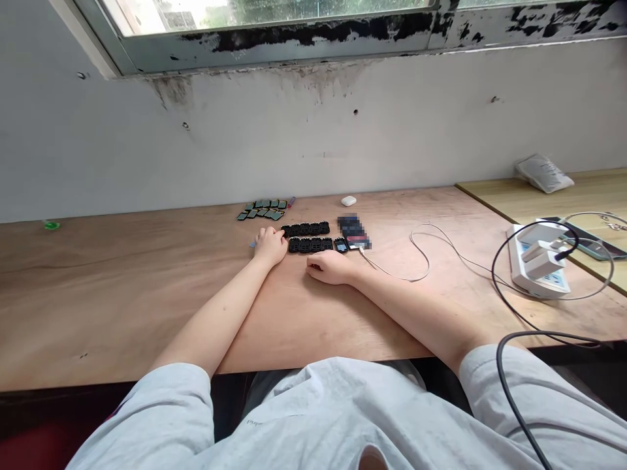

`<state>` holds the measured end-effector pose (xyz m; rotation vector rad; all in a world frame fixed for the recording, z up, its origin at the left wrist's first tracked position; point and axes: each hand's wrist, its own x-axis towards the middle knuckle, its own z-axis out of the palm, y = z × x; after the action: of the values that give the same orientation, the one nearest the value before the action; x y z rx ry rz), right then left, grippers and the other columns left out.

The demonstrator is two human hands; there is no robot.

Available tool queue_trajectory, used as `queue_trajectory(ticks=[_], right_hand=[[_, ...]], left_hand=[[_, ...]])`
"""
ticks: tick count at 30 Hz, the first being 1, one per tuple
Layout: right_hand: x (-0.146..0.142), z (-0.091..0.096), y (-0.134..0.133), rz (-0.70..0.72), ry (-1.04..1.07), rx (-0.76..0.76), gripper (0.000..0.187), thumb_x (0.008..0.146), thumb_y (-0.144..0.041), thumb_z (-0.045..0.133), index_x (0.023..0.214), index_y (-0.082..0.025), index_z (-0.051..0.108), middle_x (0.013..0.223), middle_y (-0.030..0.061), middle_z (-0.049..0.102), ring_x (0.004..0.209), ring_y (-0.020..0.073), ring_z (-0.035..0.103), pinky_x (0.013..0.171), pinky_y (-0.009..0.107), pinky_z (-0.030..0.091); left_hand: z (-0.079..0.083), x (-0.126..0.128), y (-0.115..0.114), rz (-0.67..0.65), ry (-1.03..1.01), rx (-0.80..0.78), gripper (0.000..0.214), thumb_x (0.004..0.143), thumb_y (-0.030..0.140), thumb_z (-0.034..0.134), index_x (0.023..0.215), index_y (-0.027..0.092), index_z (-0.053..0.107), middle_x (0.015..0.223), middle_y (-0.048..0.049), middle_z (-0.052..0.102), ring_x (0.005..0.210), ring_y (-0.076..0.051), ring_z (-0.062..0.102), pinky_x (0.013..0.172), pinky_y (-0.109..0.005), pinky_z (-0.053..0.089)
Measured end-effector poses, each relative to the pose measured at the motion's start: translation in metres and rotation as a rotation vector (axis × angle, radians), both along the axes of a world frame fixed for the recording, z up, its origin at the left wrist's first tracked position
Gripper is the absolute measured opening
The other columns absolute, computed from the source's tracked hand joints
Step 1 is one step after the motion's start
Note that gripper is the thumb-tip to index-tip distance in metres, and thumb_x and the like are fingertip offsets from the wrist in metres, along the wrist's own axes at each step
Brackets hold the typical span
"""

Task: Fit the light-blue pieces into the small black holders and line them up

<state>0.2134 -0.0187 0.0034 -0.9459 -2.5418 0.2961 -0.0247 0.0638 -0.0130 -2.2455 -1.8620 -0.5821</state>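
Observation:
Two short rows of small black plastic parts lie on the wooden table: the back row (308, 228) and the front row (310, 245). My left hand (271, 247) is at the left end of these rows, its fingers bent and close to the back row's end part. What is under those fingers is hidden; a small bluish bit (252, 245) shows beside the hand. My right hand (329, 267) rests on the table just in front of the front row, fingers curled in. Its palm side is hidden. A small part with a light screen (341, 245) sits at the front row's right end.
Several small green-faced boards (264, 209) lie behind my left hand. A blurred phone (353, 230) with a white cable (416, 279) is right of the rows. A white case (349, 201) stands near the wall. A power strip (536, 261) and black cable (499, 352) are at right.

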Motion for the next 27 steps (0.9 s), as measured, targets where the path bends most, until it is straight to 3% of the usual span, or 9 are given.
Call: queue_trajectory(ticks=[10, 16, 22, 27], right_hand=[[0.0005, -0.0016, 0.0014, -0.002, 0.003, 0.006, 0.019, 0.097, -0.024, 0.059, 0.080, -0.019, 0.066, 0.087, 0.0071, 0.073, 0.074, 0.0175, 0.060, 0.066, 0.028, 0.032], [0.0002, -0.0065, 0.0047, 0.005, 0.012, 0.022, 0.017, 0.097, -0.024, 0.058, 0.082, -0.019, 0.066, 0.082, 0.0054, 0.072, 0.072, 0.0171, 0.059, 0.065, 0.028, 0.031], [0.0006, -0.0054, 0.0036, -0.012, -0.007, -0.010, 0.017, 0.097, -0.026, 0.057, 0.085, -0.020, 0.068, 0.084, 0.0056, 0.072, 0.074, 0.0175, 0.059, 0.066, 0.027, 0.032], [0.0004, -0.0042, 0.0030, -0.011, -0.011, 0.007, 0.016, 0.096, -0.024, 0.059, 0.083, -0.019, 0.068, 0.083, 0.0053, 0.072, 0.072, 0.0167, 0.058, 0.066, 0.027, 0.032]], left_hand=[[-0.0015, -0.0043, 0.0010, -0.073, -0.092, -0.042, 0.039, 0.100, 0.034, 0.044, 0.125, 0.024, 0.072, 0.125, -0.0176, 0.066, 0.122, -0.041, 0.047, 0.102, -0.060, 0.040], [0.0008, -0.0017, 0.0001, -0.073, -0.098, -0.075, 0.042, 0.102, 0.046, 0.044, 0.124, 0.026, 0.073, 0.127, -0.0162, 0.065, 0.126, -0.042, 0.046, 0.105, -0.059, 0.039], [0.0008, 0.0006, 0.0006, -0.058, -0.068, -0.084, 0.047, 0.103, 0.049, 0.041, 0.129, 0.024, 0.070, 0.128, -0.0177, 0.062, 0.127, -0.043, 0.044, 0.103, -0.061, 0.038], [0.0031, 0.0040, 0.0024, -0.043, -0.038, -0.076, 0.045, 0.104, 0.047, 0.039, 0.121, 0.023, 0.073, 0.124, -0.0176, 0.064, 0.125, -0.043, 0.046, 0.102, -0.060, 0.039]])
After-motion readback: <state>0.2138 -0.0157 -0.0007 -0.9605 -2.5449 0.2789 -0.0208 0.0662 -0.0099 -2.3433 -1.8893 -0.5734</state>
